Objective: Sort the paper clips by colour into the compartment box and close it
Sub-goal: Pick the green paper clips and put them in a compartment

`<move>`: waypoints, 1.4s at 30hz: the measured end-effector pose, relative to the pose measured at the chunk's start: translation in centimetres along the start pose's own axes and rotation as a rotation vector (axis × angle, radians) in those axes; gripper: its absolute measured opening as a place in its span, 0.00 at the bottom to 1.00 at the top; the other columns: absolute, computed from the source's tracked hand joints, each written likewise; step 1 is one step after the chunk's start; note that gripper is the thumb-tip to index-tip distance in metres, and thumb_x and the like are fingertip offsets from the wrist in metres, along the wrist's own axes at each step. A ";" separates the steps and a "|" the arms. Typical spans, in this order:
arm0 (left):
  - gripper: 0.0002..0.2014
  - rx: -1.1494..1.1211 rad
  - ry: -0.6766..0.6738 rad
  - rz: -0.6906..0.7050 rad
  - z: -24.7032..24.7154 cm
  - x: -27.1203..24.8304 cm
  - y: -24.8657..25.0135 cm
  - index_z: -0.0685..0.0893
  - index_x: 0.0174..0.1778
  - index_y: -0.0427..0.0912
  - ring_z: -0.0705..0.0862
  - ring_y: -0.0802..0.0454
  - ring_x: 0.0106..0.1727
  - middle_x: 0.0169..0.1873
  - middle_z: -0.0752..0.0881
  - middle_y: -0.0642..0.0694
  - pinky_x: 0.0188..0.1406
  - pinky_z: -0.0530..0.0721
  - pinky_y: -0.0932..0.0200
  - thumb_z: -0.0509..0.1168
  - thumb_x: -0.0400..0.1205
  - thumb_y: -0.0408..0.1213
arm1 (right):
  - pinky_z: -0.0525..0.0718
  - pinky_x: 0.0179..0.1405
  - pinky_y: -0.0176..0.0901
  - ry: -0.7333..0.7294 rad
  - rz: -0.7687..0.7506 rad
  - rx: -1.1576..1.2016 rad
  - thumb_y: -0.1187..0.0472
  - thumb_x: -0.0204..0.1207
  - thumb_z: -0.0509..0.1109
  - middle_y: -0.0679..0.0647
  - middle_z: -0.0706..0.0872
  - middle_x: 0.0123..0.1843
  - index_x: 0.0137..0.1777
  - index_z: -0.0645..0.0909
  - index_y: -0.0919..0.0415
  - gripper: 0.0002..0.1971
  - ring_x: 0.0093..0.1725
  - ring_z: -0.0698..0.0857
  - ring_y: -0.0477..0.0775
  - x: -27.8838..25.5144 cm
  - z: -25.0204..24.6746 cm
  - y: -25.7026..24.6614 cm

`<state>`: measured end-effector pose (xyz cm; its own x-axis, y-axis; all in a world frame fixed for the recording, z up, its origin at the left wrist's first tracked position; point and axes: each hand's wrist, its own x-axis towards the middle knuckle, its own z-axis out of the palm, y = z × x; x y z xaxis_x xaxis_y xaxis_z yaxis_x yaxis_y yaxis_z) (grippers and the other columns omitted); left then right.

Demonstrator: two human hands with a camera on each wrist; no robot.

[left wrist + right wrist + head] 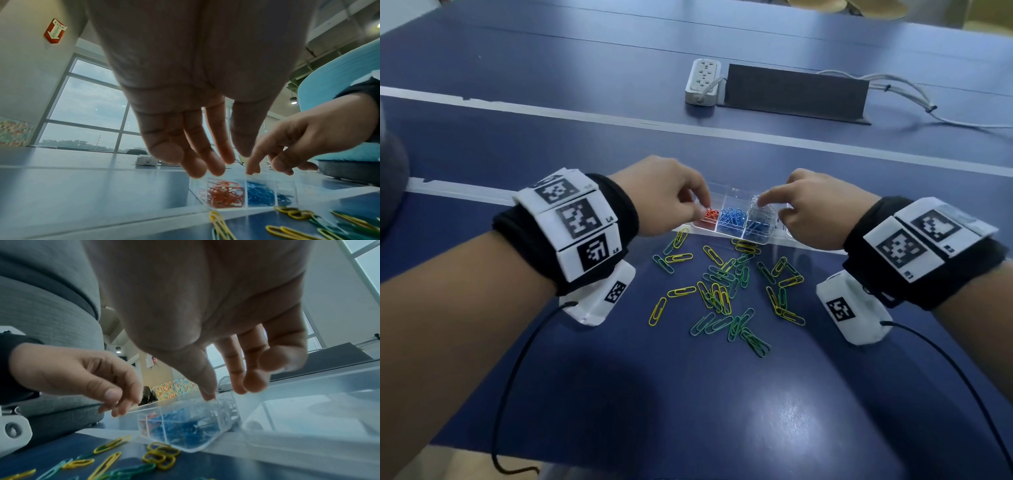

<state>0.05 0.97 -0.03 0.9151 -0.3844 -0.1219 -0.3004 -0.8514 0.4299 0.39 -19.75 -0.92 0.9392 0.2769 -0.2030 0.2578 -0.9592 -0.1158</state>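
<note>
A clear compartment box sits open on the blue table. It holds red clips, blue clips and pale clips. My left hand hovers over the red compartment, fingers hanging relaxed and holding nothing. My right hand is at the box's right end, index finger stretched to the pale clips' compartment. Nothing shows between its fingers. Several loose yellow and green clips lie scattered in front of the box. The clear lid lies open to the right.
A white power strip and a dark upright panel stand farther back, with pale cables trailing right. White tape lines cross the table. Black wrist-camera cords hang near the table's front edge.
</note>
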 end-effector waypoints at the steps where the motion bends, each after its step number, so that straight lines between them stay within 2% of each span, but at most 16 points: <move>1: 0.08 0.020 -0.034 0.006 0.1 -0.3 -0.1 0.88 0.51 0.50 0.80 0.56 0.40 0.34 0.83 0.57 0.44 0.71 0.68 0.66 0.79 0.43 | 0.75 0.65 0.49 0.019 -0.005 0.002 0.62 0.79 0.56 0.59 0.75 0.64 0.68 0.77 0.44 0.21 0.63 0.78 0.63 -0.2 -0.1 -0.1; 4: 0.05 0.067 -0.155 0.027 0.4 -1.2 -0.3 0.88 0.45 0.51 0.82 0.58 0.36 0.31 0.85 0.57 0.41 0.77 0.65 0.69 0.76 0.44 | 0.77 0.58 0.47 0.128 -0.070 0.018 0.61 0.76 0.63 0.56 0.83 0.55 0.57 0.85 0.50 0.13 0.56 0.81 0.61 -1.2 -0.4 -0.8; 7: 0.03 0.126 -0.209 0.048 0.9 -1.4 -0.4 0.88 0.42 0.51 0.80 0.67 0.31 0.29 0.85 0.57 0.37 0.77 0.68 0.71 0.74 0.43 | 0.83 0.50 0.44 0.056 -0.130 -0.019 0.63 0.71 0.68 0.53 0.91 0.43 0.44 0.88 0.52 0.09 0.47 0.86 0.58 -2.6 0.0 -1.5; 9: 0.03 0.163 -0.198 0.050 0.9 -1.3 -0.4 0.88 0.41 0.51 0.78 0.68 0.30 0.28 0.83 0.57 0.36 0.75 0.71 0.72 0.74 0.42 | 0.84 0.49 0.44 -0.015 -0.116 -0.053 0.64 0.69 0.69 0.53 0.92 0.42 0.44 0.89 0.52 0.10 0.46 0.86 0.58 -3.1 0.5 -1.5; 13: 0.03 0.235 -0.159 -0.002 0.5 -1.4 -0.9 0.87 0.41 0.48 0.76 0.66 0.30 0.29 0.82 0.56 0.33 0.74 0.65 0.71 0.74 0.40 | 0.77 0.43 0.38 -0.069 -0.050 -0.067 0.62 0.68 0.71 0.53 0.89 0.47 0.47 0.86 0.51 0.08 0.49 0.83 0.57 -3.2 0.8 -1.1; 15: 0.03 0.257 -0.146 -0.046 0.3 -1.4 -1.1 0.87 0.41 0.47 0.77 0.59 0.33 0.31 0.82 0.55 0.33 0.73 0.63 0.71 0.74 0.42 | 0.73 0.34 0.34 -0.071 -0.048 -0.076 0.63 0.69 0.69 0.51 0.88 0.47 0.47 0.85 0.50 0.09 0.50 0.83 0.56 -3.2 0.9 -1.1; 17: 0.05 0.274 -0.146 -0.086 0.3 -1.4 -1.2 0.86 0.41 0.48 0.77 0.54 0.38 0.35 0.83 0.54 0.38 0.73 0.63 0.70 0.75 0.45 | 0.65 0.27 0.31 -0.074 -0.045 -0.099 0.63 0.69 0.67 0.48 0.88 0.45 0.48 0.84 0.49 0.10 0.47 0.81 0.54 -3.2 0.8 -1.3; 21: 0.08 0.285 -0.136 -0.116 0.8 -0.8 -0.8 0.85 0.46 0.48 0.78 0.50 0.43 0.41 0.84 0.50 0.43 0.75 0.61 0.68 0.76 0.47 | 0.67 0.37 0.35 -0.080 -0.054 -0.071 0.60 0.69 0.67 0.47 0.87 0.42 0.50 0.82 0.48 0.11 0.41 0.73 0.51 -3.4 0.8 -1.4; 24: 0.12 0.306 -0.150 -0.115 0.9 -0.3 -0.7 0.83 0.56 0.50 0.82 0.46 0.56 0.52 0.86 0.49 0.50 0.75 0.59 0.66 0.78 0.45 | 0.67 0.39 0.37 -0.055 -0.058 -0.039 0.61 0.70 0.66 0.52 0.88 0.44 0.53 0.82 0.48 0.13 0.42 0.71 0.51 -3.1 0.8 -1.2; 26: 0.13 0.333 -0.165 -0.107 0.9 -0.2 -0.6 0.82 0.60 0.51 0.81 0.46 0.61 0.56 0.86 0.49 0.54 0.76 0.57 0.65 0.79 0.45 | 0.70 0.42 0.39 -0.046 -0.050 -0.031 0.61 0.70 0.65 0.53 0.85 0.41 0.56 0.82 0.48 0.15 0.42 0.70 0.52 -2.8 0.7 -1.0; 28: 0.14 0.347 -0.184 -0.115 0.8 -0.2 -0.6 0.83 0.58 0.48 0.81 0.46 0.60 0.55 0.86 0.48 0.53 0.77 0.57 0.66 0.79 0.47 | 0.75 0.45 0.42 -0.024 -0.042 -0.009 0.61 0.71 0.65 0.50 0.79 0.37 0.56 0.83 0.49 0.15 0.42 0.72 0.54 -2.6 0.5 -1.0; 30: 0.16 0.358 -0.198 -0.127 0.9 -0.3 -0.5 0.86 0.54 0.45 0.83 0.46 0.55 0.50 0.88 0.47 0.49 0.79 0.57 0.68 0.76 0.51 | 0.79 0.48 0.44 -0.008 -0.059 0.041 0.60 0.71 0.65 0.47 0.77 0.35 0.51 0.87 0.49 0.12 0.41 0.76 0.55 -2.7 0.4 -1.4; 33: 0.17 0.384 -0.216 -0.141 1.2 -0.3 -0.3 0.89 0.48 0.41 0.84 0.44 0.50 0.46 0.89 0.44 0.47 0.83 0.54 0.71 0.74 0.51 | 0.78 0.48 0.38 -0.018 -0.100 0.147 0.63 0.70 0.64 0.46 0.82 0.35 0.46 0.89 0.48 0.14 0.41 0.81 0.52 -2.9 0.3 -2.6; 37: 0.10 0.371 -0.205 -0.142 1.3 -0.5 0.0 0.88 0.45 0.41 0.80 0.46 0.43 0.44 0.88 0.43 0.43 0.80 0.57 0.70 0.76 0.44 | 0.73 0.42 0.29 -0.050 -0.179 0.188 0.63 0.70 0.65 0.47 0.89 0.39 0.48 0.90 0.50 0.14 0.39 0.81 0.45 -2.9 0.3 -4.4; 40: 0.06 0.354 -0.194 -0.131 1.4 -0.8 0.0 0.88 0.43 0.42 0.79 0.47 0.42 0.37 0.85 0.45 0.40 0.77 0.60 0.67 0.77 0.39 | 0.82 0.49 0.38 -0.043 -0.275 0.103 0.60 0.70 0.67 0.50 0.92 0.43 0.48 0.90 0.51 0.11 0.41 0.84 0.52 -2.8 0.8 -5.7; 42: 0.04 0.342 -0.191 -0.130 1.4 -1.0 0.0 0.86 0.39 0.45 0.79 0.48 0.41 0.34 0.81 0.48 0.39 0.76 0.61 0.66 0.76 0.38 | 0.85 0.49 0.43 -0.053 -0.309 0.045 0.60 0.70 0.68 0.52 0.90 0.43 0.48 0.89 0.53 0.11 0.40 0.79 0.53 -2.5 1.2 -6.3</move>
<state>-1.25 0.83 -1.13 0.8945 -0.2979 -0.3335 -0.2873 -0.9543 0.0817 -3.89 -14.35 -0.83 0.8048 0.5582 -0.2015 0.5175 -0.8263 -0.2222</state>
